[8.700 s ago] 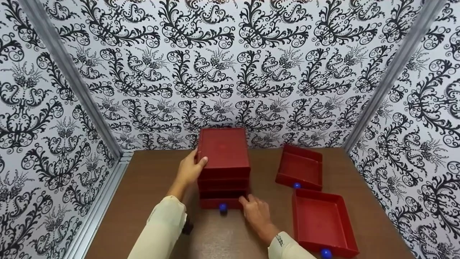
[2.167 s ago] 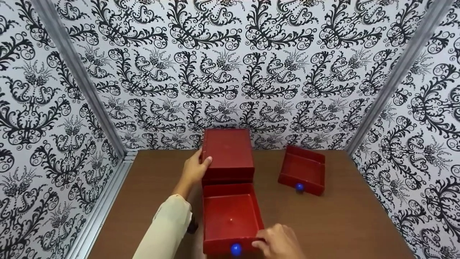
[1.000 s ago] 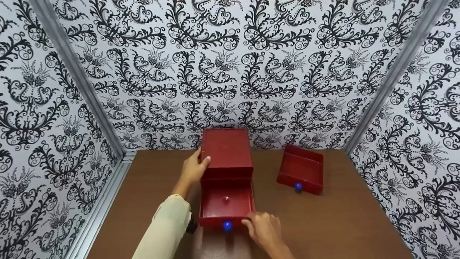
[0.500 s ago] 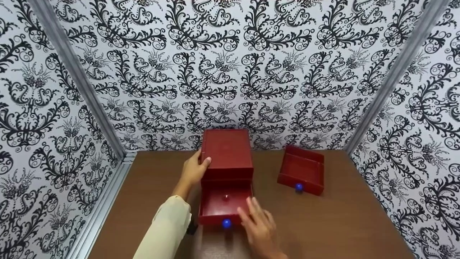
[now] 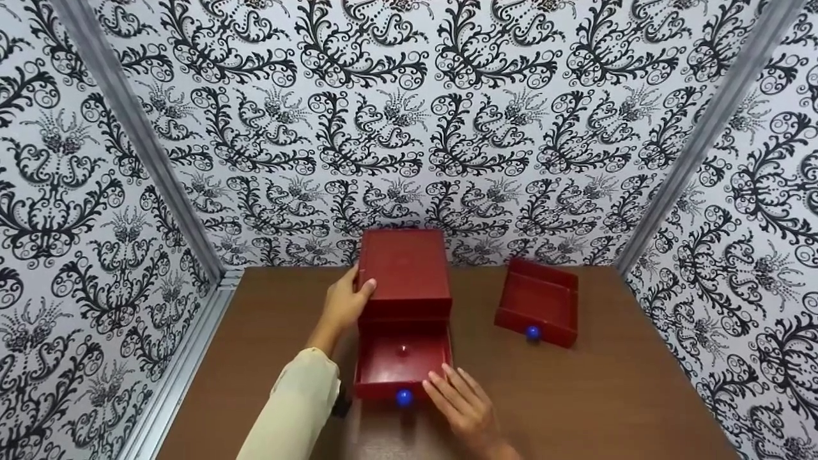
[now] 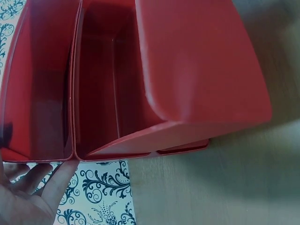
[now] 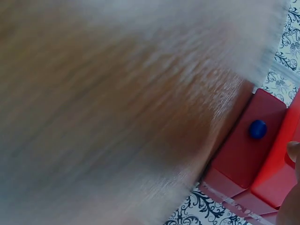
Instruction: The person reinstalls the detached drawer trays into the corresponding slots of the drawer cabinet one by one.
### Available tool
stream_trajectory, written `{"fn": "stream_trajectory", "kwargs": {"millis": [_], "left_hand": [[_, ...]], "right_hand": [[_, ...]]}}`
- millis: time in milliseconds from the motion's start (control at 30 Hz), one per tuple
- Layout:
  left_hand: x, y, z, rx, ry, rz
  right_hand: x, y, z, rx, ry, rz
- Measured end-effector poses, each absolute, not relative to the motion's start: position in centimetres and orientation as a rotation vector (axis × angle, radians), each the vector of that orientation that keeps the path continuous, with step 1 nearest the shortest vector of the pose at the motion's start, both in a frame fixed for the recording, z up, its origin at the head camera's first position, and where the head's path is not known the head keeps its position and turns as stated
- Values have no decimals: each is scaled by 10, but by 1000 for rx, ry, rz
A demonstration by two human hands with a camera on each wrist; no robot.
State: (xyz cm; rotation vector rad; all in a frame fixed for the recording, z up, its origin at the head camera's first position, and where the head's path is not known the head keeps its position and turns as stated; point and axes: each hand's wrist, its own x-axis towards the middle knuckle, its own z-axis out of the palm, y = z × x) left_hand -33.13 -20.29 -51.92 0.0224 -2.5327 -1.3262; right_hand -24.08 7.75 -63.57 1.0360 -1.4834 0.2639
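Observation:
A small red drawer cabinet point(image 5: 404, 265) stands against the back wall. My left hand point(image 5: 344, 305) holds its left side, with the thumb at the top edge. A red drawer point(image 5: 390, 361) with a blue knob point(image 5: 404, 397) sticks partly out of the middle slot. The straight fingers of my right hand point(image 5: 463, 406) rest at its front right corner. Above that drawer, the top slot point(image 6: 44, 89) is bare inside. In the right wrist view the forearm covers most of the picture, beside a blue knob point(image 7: 257, 129) on a red drawer front.
Another red drawer point(image 5: 537, 303) with a blue knob point(image 5: 533, 333) lies apart at the back right of the brown table point(image 5: 588, 390). Patterned walls point(image 5: 409, 128) enclose the back and sides, with metal posts at the corners.
The larger loose drawer from the right went into the middle slot and was slid inward. My right hand then let go of its corner and straightened its fingers. The left hand keeps its place.

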Motion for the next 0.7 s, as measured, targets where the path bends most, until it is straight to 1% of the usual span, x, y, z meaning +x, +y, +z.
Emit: {"fn": "stream_trajectory", "kwargs": {"millis": [200,333,700], "left_hand": [[-331,-203,-519,41,-2552,-1314],[-331,-204,-518,42,-2554,-1301],[-330,-202,-518,67,-2564,-1307]], "right_hand": [[-250,76,-652,1029,-1473,298],[-254,75,-656,1029,-1464,312],[-246,73,-621,1040,-1567,326]]}}
